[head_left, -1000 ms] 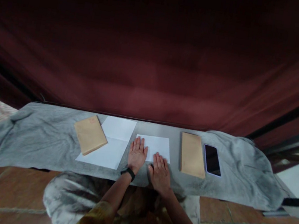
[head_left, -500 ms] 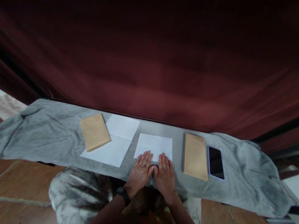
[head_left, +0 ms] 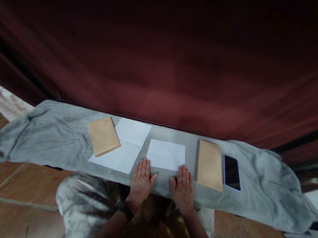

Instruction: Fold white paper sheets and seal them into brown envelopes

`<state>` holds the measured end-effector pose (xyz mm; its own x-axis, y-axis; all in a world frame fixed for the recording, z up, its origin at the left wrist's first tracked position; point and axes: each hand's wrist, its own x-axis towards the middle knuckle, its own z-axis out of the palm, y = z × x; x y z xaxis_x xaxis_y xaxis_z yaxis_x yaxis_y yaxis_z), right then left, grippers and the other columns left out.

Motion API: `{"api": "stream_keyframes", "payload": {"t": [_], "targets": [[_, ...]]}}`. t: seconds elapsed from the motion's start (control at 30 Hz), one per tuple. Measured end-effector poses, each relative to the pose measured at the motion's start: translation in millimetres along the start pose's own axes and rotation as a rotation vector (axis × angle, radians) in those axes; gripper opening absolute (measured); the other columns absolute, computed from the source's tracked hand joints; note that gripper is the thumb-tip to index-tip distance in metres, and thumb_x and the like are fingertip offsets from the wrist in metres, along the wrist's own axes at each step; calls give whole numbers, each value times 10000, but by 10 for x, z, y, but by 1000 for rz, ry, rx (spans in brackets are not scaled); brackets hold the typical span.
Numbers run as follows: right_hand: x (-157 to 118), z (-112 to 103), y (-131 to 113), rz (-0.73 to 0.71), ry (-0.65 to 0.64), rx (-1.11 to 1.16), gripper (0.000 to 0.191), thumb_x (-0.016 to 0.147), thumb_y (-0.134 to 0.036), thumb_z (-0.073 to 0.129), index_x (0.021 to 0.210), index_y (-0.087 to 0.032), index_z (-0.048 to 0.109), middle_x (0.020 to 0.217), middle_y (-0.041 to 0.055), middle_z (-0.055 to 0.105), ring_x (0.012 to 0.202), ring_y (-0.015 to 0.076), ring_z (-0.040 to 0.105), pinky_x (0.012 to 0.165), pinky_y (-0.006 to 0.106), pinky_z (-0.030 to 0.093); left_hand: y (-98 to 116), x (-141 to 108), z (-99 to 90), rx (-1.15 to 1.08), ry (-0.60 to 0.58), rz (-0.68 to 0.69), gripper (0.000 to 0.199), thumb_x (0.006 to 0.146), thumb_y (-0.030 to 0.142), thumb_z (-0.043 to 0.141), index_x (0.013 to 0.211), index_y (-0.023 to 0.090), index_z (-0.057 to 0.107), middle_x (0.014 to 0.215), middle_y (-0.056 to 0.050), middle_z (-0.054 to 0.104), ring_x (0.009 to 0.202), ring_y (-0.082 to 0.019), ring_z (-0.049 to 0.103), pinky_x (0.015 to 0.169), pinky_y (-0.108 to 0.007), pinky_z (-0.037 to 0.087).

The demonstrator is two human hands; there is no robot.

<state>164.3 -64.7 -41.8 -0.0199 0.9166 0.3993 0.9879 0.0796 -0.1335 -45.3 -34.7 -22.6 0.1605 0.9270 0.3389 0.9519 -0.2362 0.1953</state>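
Paper (head_left: 166, 155) flat on surface (head_left: 163, 180), ungripped.
Left hand (head_left: 141, 181) and right hand (head_left: 184, 189) are palm-down at its near corners, fingers straight, holding nothing; paper lies midway between far and near edges.

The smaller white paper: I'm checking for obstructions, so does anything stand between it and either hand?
Nothing visible does: the left hand is at the near left corner of the smaller white paper, the right hand at the near right. A brown packet lies farther right.
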Motion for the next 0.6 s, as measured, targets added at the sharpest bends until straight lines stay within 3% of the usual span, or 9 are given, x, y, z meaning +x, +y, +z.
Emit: {"api": "stream_keyframes", "payload": {"t": [0.2,0.33,0.4,0.6], "targets": [[-18,-8,-4,20,11,-4,659,1065,-438,313,1601,-68,212,1578,224,385,1434,324,423,1166,514,333,99,64,-49,0,23,-42,594,1028,340,371,1535,29,349,1557,-227,421,1480,-321,361,1210,-530,330],[-27,-1,-13,36,5,-5,629,1071,-406,297,1598,-71,224,1575,216,394,1448,311,404,1179,507,319,269,108,-7,-44,-51,121,566,1028,285,356,1573,142,301,1603,-115,389,1500,-238,331,1225,-458,331],[-34,-5,-4,38,0,-3,612,1071,-386,293,1597,-78,233,1579,208,393,1448,306,404,1181,505,317,318,93,39,-58,-81,171,568,1028,291,354,1575,148,294,1596,-113,399,1491,-230,349,1219,-456,342],[133,-36,-51,14,-50,23,579,1066,-343,315,1572,-61,300,1563,203,421,1459,304,389,1186,528,308,322,127,96,-69,-127,150,529,1026,308,344,1514,119,419,1557,-142,455,1462,-255,403,1201,-466,361]]}}
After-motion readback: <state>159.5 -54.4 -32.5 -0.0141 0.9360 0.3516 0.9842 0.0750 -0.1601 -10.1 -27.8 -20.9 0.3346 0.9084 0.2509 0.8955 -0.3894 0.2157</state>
